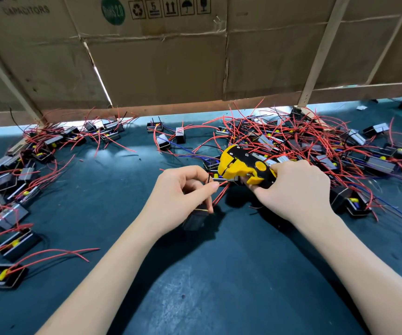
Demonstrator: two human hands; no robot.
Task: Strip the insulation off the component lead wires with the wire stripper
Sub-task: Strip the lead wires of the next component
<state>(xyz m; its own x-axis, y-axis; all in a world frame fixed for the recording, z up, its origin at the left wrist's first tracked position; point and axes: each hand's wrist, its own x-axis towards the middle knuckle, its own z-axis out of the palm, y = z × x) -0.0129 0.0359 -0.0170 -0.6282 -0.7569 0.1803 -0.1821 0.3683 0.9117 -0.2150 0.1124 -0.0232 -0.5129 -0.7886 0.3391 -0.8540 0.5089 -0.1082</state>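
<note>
Stripper [243,165]: yellow-black plastic, gripped by right hand [294,189]. Left hand [183,192] pinches thin black lead [209,178] (boxy component [196,220] below). Cardboard [156,64] at 12 o'clock: "CAPACITORS", "RoHS 2.0".

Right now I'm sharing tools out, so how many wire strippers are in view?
1: the yellow-and-black wire stripper, gripped in the right hand at centre. Others could be buried under the wire piles.

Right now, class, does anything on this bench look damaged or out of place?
Yes: the cardboard wall behind the bench is torn and creased, with light showing through a slit. The wired parts lie in tangled heaps, not sorted.
</note>
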